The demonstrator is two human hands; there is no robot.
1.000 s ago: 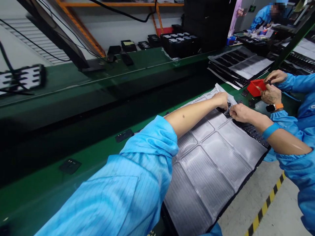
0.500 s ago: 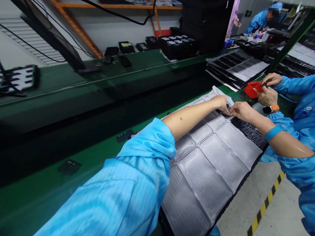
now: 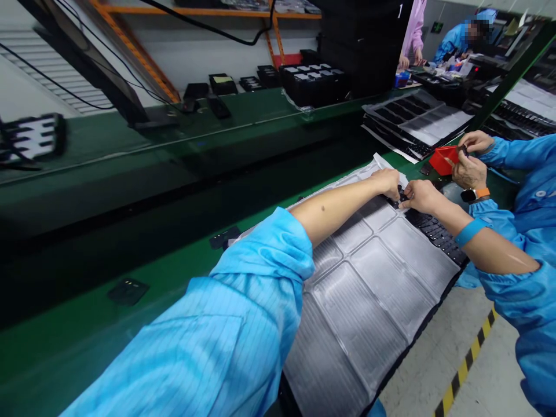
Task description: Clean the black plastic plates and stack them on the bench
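My left hand (image 3: 388, 183) reaches to the far end of a translucent ribbed plastic sheet (image 3: 376, 275), its fingers curled down at small black parts (image 3: 396, 198). Beside it, my right hand (image 3: 420, 196) has thumb and fingers pinched together over the same spot. What either hand grips is too small and too hidden to make out. Below the sheet lies a black tray (image 3: 438, 234), its rows of small black pieces showing along the uncovered right edge. A blue band (image 3: 472, 231) circles my right forearm.
At right, a co-worker's hands (image 3: 473, 162) hold a small dark piece by a red box (image 3: 443, 160). Stacked trays (image 3: 419, 124) stand beyond. Flat black pieces (image 3: 127, 291) lie on the green bench (image 3: 174, 330). A monitor (image 3: 93, 63) leans in at left.
My right hand has shifted slightly left and closer to my left hand, its fingers over the black parts. My left hand stays almost in place.
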